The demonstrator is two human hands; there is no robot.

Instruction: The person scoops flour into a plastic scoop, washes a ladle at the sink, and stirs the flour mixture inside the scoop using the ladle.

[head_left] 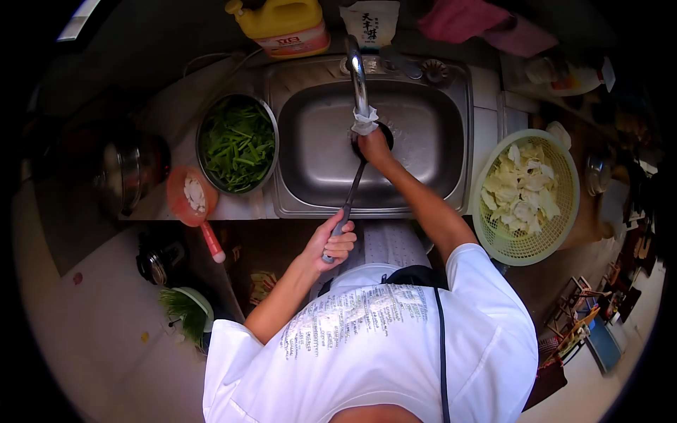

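A ladle (pixel 355 185) with a grey handle, a thin dark shaft and a round black head slants across the front rim of the steel sink (pixel 310 151). My left hand (pixel 331 241) is closed around its grey handle, just in front of the sink. My right hand (pixel 375 148) is curled against the black head, under the tap (pixel 358 74); its fingertips are partly hidden. White material (pixel 365 121) is wrapped around the spout's end. Wet glints show on the sink floor behind the ladle's head.
Left of the sink stand a bowl of cut greens (pixel 238 144) and a red-handled strainer (pixel 189 185) with white pieces. A pale green colander (pixel 525 243) of torn cabbage sits at the right edge. Behind are a yellow jug (pixel 289 28) and a white packet (pixel 369 22).
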